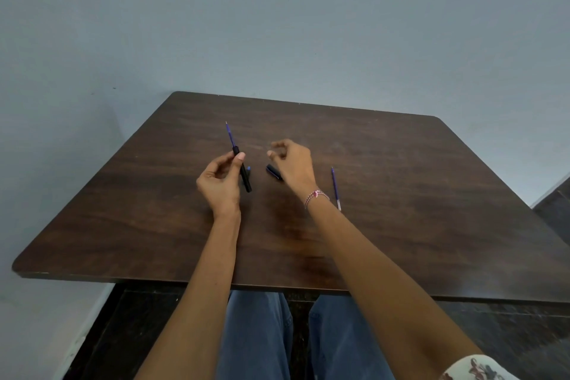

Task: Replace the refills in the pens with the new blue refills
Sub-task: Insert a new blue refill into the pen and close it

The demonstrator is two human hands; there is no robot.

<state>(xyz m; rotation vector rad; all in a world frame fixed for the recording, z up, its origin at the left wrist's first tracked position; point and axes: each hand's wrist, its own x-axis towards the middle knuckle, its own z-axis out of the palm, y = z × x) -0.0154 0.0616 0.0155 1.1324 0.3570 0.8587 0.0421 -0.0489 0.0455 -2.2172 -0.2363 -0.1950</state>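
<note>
My left hand (pixel 219 182) grips a black pen barrel (pixel 245 177) above the brown table (pixel 401 225). A blue refill (pixel 230 137) sticks out of the barrel's far end, tip pointing away from me. My right hand (pixel 293 165) hovers to the right of it, fingers curled, thumb and forefinger close together; I cannot tell whether they pinch some small part. A dark pen piece (pixel 274 172) lies on the table, partly hidden under my right hand. A second blue refill (pixel 336 190) lies loose on the table right of my right wrist.
The table stands against a pale blue-grey wall (pixel 277 25). Its near edge is just above my knees in blue jeans (pixel 259 333). Dark floor shows under and beside the table.
</note>
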